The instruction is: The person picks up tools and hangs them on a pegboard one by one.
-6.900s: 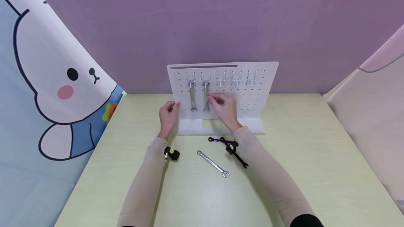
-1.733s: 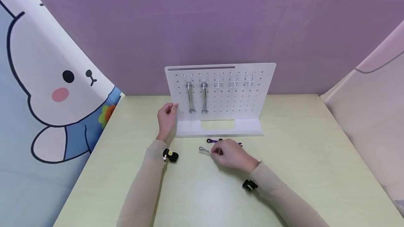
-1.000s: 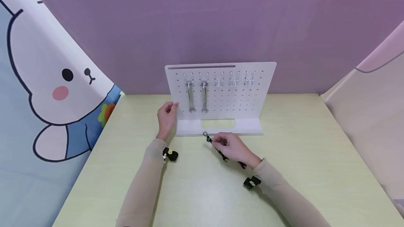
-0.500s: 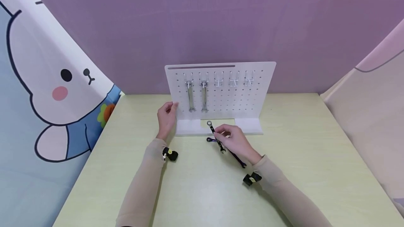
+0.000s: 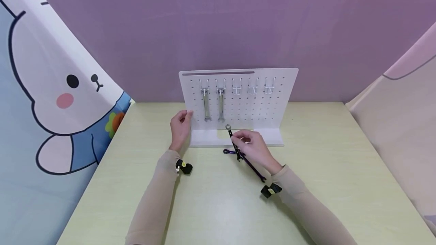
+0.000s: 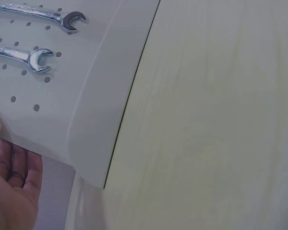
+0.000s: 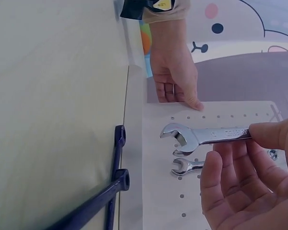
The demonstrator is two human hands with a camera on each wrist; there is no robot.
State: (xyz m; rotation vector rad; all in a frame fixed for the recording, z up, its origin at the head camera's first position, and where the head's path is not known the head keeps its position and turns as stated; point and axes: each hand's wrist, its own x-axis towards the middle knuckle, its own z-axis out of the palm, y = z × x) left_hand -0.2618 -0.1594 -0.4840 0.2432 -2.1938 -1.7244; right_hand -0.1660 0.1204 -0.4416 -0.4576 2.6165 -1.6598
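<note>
My right hand [image 5: 252,146] pinches a silver combination wrench [image 7: 221,135] between thumb and fingers, above the table in front of the white pegboard [image 5: 245,110]. In the head view its ring end points up toward the board and its open end down. My left hand [image 5: 180,127] grips the board's left edge, fingers behind it in the left wrist view. Two silver wrenches, one on the far left hook [image 5: 206,105] and one beside it [image 5: 221,105], hang with open ends down. Below my right hand, two dark wrenches lie crossed, one slanting [image 5: 254,170], one sideways [image 5: 226,151].
Three bare wire hooks, among them a middle one [image 5: 253,88], line the board's upper right. The board's foot [image 5: 204,139] rests on the pale table [image 5: 313,143]. A purple backdrop [image 5: 218,22] stands behind.
My right hand, earlier at the second hanging wrench, has picked the silver wrench off the table, raised it toward the board and turned it more upright. My left hand stays at the edge.
</note>
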